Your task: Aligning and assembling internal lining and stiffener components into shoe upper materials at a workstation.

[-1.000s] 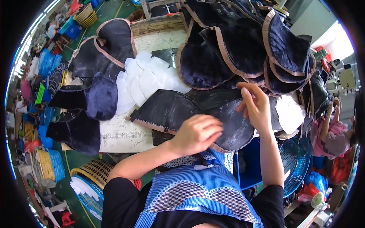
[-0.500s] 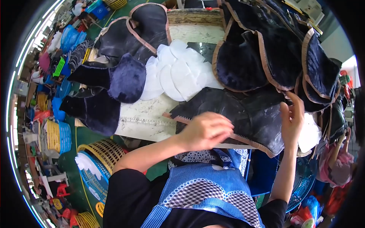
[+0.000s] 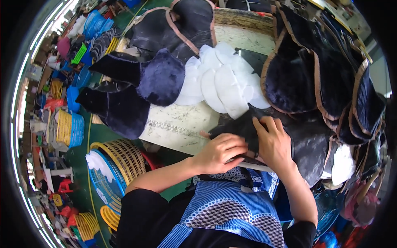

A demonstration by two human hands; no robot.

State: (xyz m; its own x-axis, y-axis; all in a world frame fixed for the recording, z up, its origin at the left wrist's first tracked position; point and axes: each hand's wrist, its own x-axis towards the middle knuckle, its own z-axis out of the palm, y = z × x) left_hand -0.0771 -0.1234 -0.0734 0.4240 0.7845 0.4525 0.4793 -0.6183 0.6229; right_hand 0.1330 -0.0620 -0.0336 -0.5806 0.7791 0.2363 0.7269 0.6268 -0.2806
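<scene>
A black, smooth-faced piece of material (image 3: 312, 142) with a pinkish-brown bound edge lies at the front of the work table. My right hand (image 3: 273, 142) is bent over it, fingertips pressed down and gathering a dark fold. Just to the left, my left hand (image 3: 223, 153) is curled at the piece's near edge, thumb below the fingers; its fingertips are slightly blurred. Beyond both hands spreads a heap of thin white rounded pieces (image 3: 225, 84). Dark navy fur pieces (image 3: 161, 78) lie left of the heap. More fur pieces with brown binding (image 3: 289, 82) are piled on the right.
The pale table (image 3: 173, 124) carries a ruler-like strip near its front edge. Black bound pieces (image 3: 157, 35) rest at the far left. On the green floor stand yellow and blue baskets (image 3: 120, 155), one holding white pieces. Another person (image 3: 364, 198) is at the lower right.
My right hand has come left and down onto the black piece, beside my left hand. The piece now appears folded between them. The whole view has shifted, moving the table contents rightward.
</scene>
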